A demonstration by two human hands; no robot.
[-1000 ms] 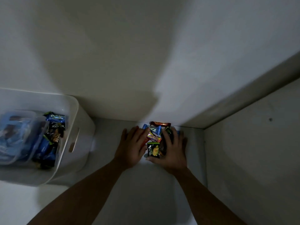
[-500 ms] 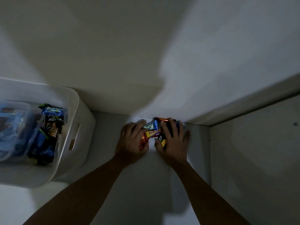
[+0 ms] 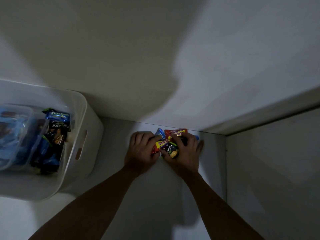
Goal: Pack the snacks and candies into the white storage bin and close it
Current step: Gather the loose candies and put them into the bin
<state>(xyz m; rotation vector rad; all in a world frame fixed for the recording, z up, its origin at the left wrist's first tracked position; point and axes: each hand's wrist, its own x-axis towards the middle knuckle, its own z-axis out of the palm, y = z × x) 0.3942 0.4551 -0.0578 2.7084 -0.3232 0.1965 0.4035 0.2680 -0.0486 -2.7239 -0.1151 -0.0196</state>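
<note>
A small heap of snack packets (image 3: 168, 143) in red, yellow, blue and black wrappers lies on the white surface against the back wall. My left hand (image 3: 141, 150) curls round the heap from the left. My right hand (image 3: 184, 151) curls over it from the right, its fingers on the black and red packets. The white storage bin (image 3: 83, 122) stands open at the left. It holds several blue and black snack packets (image 3: 55, 129) beside a clear plastic tub (image 3: 15, 134). No lid is in view.
A white wall (image 3: 155, 58) rises right behind the heap. A white side panel (image 3: 270, 179) closes the space on the right. The bin has a slot handle (image 3: 81, 147) in its near side. The scene is dim.
Both hands have drawn closer together and closed round the heap, bunching the packets into a tighter pile. The bin has stayed in place.
</note>
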